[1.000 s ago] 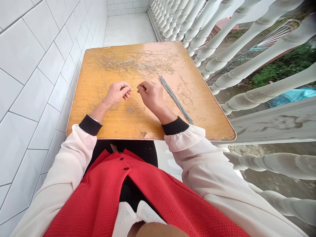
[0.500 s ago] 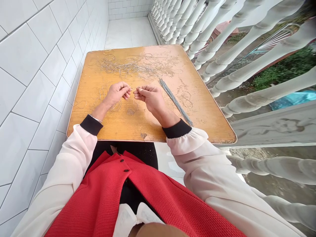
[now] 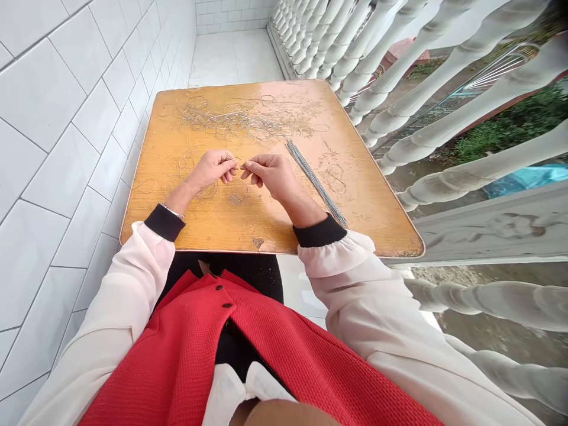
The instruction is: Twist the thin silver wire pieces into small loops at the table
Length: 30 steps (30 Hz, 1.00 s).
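Above the middle of the wooden table (image 3: 266, 219), my left hand (image 3: 216, 166) and my right hand (image 3: 268, 173) face each other with only a small gap between the fingertips. Both are closed in a pinch on a thin wire (image 3: 239, 167), which shows faintly between them; most of it is covered by the fingers. Right of my right hand lies a bundle of straight grey wires (image 3: 314, 180), slanting toward the near edge. Beyond both hands spreads a loose tangle of thin curled wires (image 3: 235, 121).
A few stray curled wires (image 3: 184, 165) lie beside my left hand. White tiled wall (image 3: 66, 148) runs close along the left. White balusters (image 3: 381, 124) line the right side, with greenery (image 3: 510, 124) outside. Pale floor (image 3: 231, 59) stretches past the table's far edge.
The fingers of my right hand have shifted slightly at the wire. My left hand stays nearly in place, and the wires on the table lie as before.
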Each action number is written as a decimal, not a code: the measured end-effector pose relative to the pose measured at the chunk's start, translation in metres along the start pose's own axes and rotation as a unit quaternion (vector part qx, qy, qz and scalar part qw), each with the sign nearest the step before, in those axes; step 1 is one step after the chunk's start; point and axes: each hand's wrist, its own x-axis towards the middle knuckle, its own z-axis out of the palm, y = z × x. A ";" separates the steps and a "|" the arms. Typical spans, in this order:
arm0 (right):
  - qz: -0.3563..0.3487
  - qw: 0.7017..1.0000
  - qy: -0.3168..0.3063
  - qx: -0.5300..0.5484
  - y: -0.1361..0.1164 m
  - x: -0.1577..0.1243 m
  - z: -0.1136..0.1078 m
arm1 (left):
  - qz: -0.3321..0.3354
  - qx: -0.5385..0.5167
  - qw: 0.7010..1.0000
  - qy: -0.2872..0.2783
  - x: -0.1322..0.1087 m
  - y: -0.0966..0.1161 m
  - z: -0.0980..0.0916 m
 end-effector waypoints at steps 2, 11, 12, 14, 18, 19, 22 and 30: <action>0.015 0.999 0.010 0.032 0.000 0.001 0.003 | -0.009 -0.003 1.000 0.003 0.000 -0.003 0.002; -0.006 0.991 0.101 0.090 -0.002 -0.001 0.008 | -0.065 -0.121 0.987 -0.088 -0.008 -0.007 0.020; -0.012 0.990 0.110 0.090 -0.001 -0.001 0.007 | -0.069 -0.125 0.985 -0.092 -0.010 -0.006 0.020; -0.024 0.988 0.127 0.086 0.000 0.000 0.006 | -0.076 -0.139 0.983 -0.096 -0.012 -0.004 0.020; -0.046 0.986 0.141 0.070 0.000 0.001 0.005 | -0.076 -0.179 0.975 -0.106 -0.015 -0.002 0.020; -0.050 0.986 0.143 0.066 0.000 0.001 0.005 | -0.074 -0.186 0.974 -0.110 -0.015 -0.002 0.021; -0.052 0.987 0.145 0.052 -0.002 0.000 0.005 | -0.081 -0.204 0.970 -0.104 -0.015 -0.001 0.021; -0.066 0.994 0.090 -0.020 -0.001 -0.002 0.005 | -0.033 -0.045 0.987 -0.150 -0.008 -0.001 0.013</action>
